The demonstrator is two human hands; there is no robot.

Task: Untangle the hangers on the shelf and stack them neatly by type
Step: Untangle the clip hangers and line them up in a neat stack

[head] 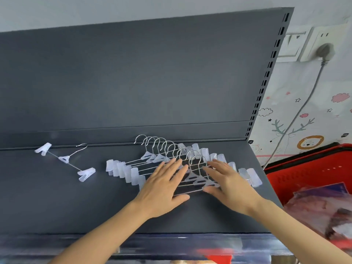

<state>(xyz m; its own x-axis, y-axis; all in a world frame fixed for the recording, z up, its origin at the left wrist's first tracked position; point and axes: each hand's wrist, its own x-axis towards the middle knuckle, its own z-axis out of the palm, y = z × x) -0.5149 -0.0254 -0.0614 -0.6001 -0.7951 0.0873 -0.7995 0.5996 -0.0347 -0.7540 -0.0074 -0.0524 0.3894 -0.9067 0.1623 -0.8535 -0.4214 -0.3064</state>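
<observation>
Squaring-up step: the left hand and right hand lie flat on the overlapped clip hangers in the right half of the shelf. Each grip is released, fingers straight, pressing rather than holding. A stray hanger lies well apart toward the back left, seemingly the same type. The next move is likely to fetch it across the bare shelf between; the right edge sits just beside the row.

Left hand and right hand flat on fanned clip hangers — lone clip hanger at 9 o'clock, well apart, dark shelf.
</observation>
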